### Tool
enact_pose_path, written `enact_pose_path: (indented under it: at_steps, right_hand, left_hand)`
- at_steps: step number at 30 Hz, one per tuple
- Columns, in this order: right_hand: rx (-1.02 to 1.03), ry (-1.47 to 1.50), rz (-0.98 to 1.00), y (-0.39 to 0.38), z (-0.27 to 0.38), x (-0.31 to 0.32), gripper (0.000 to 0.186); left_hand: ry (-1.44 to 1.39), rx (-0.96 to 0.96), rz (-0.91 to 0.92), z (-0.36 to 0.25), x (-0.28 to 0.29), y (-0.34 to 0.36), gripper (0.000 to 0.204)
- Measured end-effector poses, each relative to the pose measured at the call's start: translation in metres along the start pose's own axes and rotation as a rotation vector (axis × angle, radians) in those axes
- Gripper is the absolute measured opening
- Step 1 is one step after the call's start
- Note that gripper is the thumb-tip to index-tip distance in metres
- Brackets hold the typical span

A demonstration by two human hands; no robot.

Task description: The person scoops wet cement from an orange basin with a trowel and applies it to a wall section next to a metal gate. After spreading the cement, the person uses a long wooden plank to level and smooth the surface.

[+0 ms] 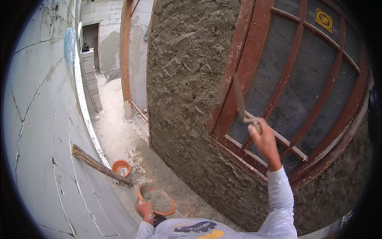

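My right hand [266, 142] is raised and wrapped round the handle of a trowel [239, 97]. The trowel's blade points up, alongside the left edge of a red-brown wooden window frame [250, 63]. To the left of that frame, rough wet-looking grey plaster [187, 83] covers the wall. Low at my left side, my left hand [146, 211] grips the rim of an orange tub [172, 207], which is tilted. Grey mortar [157, 199] lies inside it.
A smaller orange bucket [121, 168] stands on the dusty floor [115, 119], beside a slanting wooden plank [101, 166]. A grey block wall [39, 119] rises on the left. Coiled blue tubing [69, 47] hangs there. Further off stands a wooden door post [126, 59].
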State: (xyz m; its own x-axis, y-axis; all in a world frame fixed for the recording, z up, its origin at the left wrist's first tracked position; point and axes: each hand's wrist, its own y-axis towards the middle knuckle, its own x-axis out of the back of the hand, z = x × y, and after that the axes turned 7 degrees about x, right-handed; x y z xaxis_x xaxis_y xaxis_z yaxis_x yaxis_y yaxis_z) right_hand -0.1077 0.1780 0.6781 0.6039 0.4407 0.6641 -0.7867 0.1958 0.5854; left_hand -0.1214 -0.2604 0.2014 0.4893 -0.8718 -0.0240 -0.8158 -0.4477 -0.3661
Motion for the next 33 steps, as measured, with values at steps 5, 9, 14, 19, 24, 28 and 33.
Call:
enact_pose_path:
  at_steps: [5,9,14,19,24,28,33]
  right_hand:
    - [0.126,-0.258,0.881,-0.189,-0.083,-0.119,0.040]
    - [0.202,-0.573,0.931,-0.245,-0.097,-0.222,0.035]
    - [0.196,-0.329,1.026,-0.255,-0.071,-0.253,0.037]
    - [0.061,-0.106,0.997,-0.240,-0.052,-0.217,0.046]
    - [-0.077,-0.011,0.987,-0.232,-0.065,-0.216,0.045]
    - [0.047,-0.060,0.876,-0.171,-0.050,-0.227,0.042]
    - [0.235,-0.124,0.768,-0.038,0.005,-0.233,0.043]
  left_hand:
    - [0.150,0.049,0.234,-0.015,-0.043,-0.032,0.026]
    - [0.393,-0.124,0.352,-0.032,-0.078,-0.062,0.038]
    - [0.459,-0.106,0.449,-0.065,-0.111,-0.091,0.043]
    - [0.332,-0.050,0.436,-0.081,-0.122,-0.078,0.039]
    - [-0.032,0.045,0.425,-0.097,-0.107,-0.044,0.031]
    - [-0.226,0.144,0.370,-0.118,-0.099,-0.006,0.022]
    - [-0.226,0.096,0.266,-0.141,-0.084,0.046,0.028]
